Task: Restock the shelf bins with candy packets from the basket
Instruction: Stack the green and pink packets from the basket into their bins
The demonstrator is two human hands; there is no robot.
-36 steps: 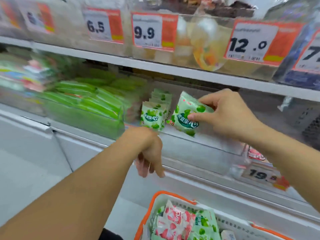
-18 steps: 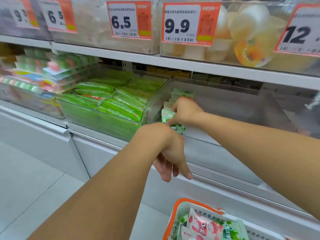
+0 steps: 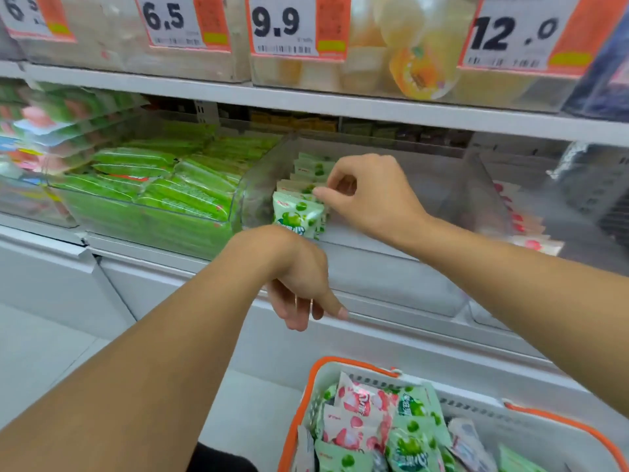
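A short row of green candy packets [image 3: 297, 212] is stood upright at the left end of a clear shelf bin [image 3: 408, 206], most of which is bare. The row's top edge is pinched by the right hand [image 3: 369, 195]. The left hand [image 3: 301, 289] hangs loosely curled, holding nothing. Many packets are left in the basket [image 3: 531, 424] below, so much restocking appears undone.
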